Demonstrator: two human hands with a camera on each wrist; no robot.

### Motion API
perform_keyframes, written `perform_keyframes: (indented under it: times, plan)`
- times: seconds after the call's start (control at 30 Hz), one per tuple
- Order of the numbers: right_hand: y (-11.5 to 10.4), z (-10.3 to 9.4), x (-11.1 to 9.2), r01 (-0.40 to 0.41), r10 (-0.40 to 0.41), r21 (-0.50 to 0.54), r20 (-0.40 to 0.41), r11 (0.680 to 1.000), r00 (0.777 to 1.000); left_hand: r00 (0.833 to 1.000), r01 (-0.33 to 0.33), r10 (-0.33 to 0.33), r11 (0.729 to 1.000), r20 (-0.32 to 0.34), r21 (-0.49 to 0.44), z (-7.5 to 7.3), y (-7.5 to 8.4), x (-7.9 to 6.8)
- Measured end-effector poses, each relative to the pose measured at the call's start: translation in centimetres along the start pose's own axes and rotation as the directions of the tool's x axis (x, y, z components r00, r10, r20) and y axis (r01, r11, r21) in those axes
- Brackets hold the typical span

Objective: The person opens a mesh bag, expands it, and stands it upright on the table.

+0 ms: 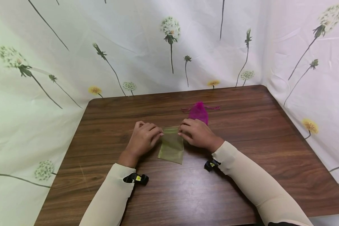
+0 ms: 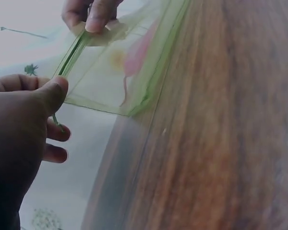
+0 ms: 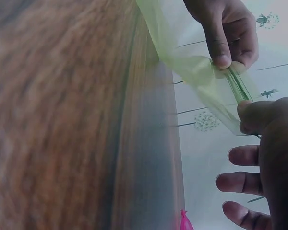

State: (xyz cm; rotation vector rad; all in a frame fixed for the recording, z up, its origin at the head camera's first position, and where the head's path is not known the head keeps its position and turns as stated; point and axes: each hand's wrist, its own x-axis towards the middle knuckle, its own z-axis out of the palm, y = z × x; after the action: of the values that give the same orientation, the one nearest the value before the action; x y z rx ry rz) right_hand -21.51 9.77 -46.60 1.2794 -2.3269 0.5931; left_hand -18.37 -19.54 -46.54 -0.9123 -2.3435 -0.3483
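Note:
A sheer yellow-green organza pouch (image 1: 171,147) hangs between both hands, its drawstring band at the top. My left hand (image 1: 145,136) pinches the band's left end between thumb and forefinger. The right hand (image 1: 198,132) pinches the other end in the same way. In the left wrist view the pouch (image 2: 105,79) looks flat and see-through, with a bit of green cord below the left thumb. The right wrist view shows the green band (image 3: 239,86) stretched between the two thumbs. Behind the right hand lies a magenta organza pouch (image 1: 199,113), gathered at its neck, partly hidden by that hand.
The brown wood-grain table (image 1: 101,150) carries both pouches. A white cloth (image 1: 135,47) printed with dandelions hangs behind and beside it. Magenta cords (image 1: 213,108) spread to either side of the magenta pouch. Black straps (image 1: 137,178) with cameras sit at both wrists.

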Motion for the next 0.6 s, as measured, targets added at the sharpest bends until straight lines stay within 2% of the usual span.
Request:
perform_keyframes:
  times: [0.37,0.5,0.6]
  plan:
    - [-0.37,-0.39,0.17,-0.018,0.018,0.017,0.018,1.000,1.000,1.000,0.005,-0.004,1.000,0.025,-0.025,-0.42,0.08,0.22]
    - [-0.42,-0.38,0.14,-0.047,0.044,0.055,0.059,0.997,0.997,0.999,-0.001,0.002,0.999,0.032,-0.054,-0.37,0.21,0.33]
    - [-0.42,-0.34,0.05,-0.086,0.076,0.105,0.097,0.991,0.992,0.998,0.034,-0.029,0.996,0.050,-0.086,-0.38,0.38,0.21]
